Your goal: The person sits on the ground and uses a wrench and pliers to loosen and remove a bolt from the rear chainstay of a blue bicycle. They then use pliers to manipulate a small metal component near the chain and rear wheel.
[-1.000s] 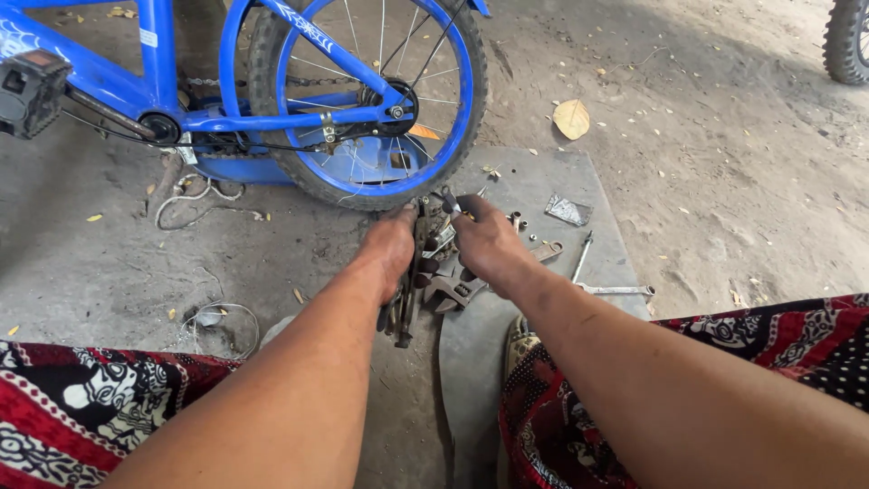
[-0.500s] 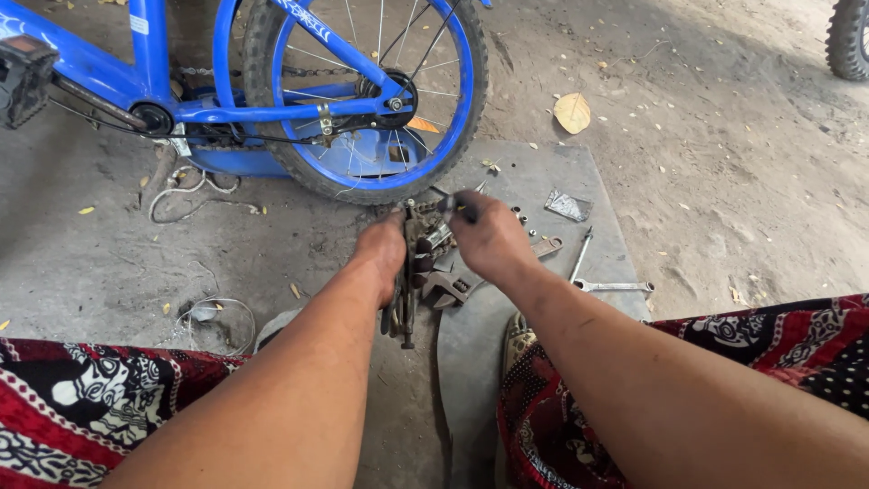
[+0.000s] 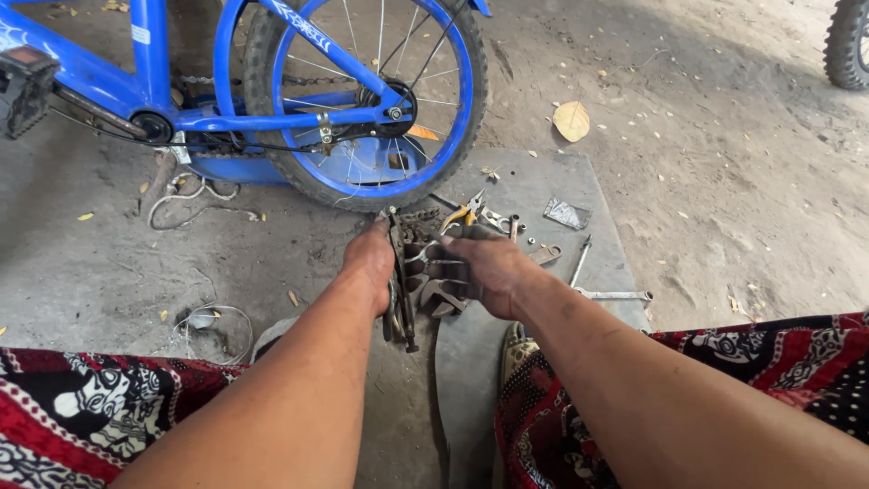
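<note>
Reaching into a heap of greasy steel spanners and tools (image 3: 425, 276) on the grey concrete slab (image 3: 543, 181), the left hand (image 3: 371, 263) curls around a dark upright tool at the heap's 9 o'clock side, while the right hand (image 3: 484, 272) lies with fingers spread on the tools at 3 o'clock. Such metal likely feels heavy, stiff and slippery; the shafts offer the best hold. Open slab lies towards 2 o'clock; the blue bicycle wheel (image 3: 362, 100) crowds 12 o'clock.

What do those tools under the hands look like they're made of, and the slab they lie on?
The tools under the left hand and right hand look like bare steel: dull grey, dark with grime. The slab seems to be concrete or stone: flat, matte grey, straight-edged.
</note>
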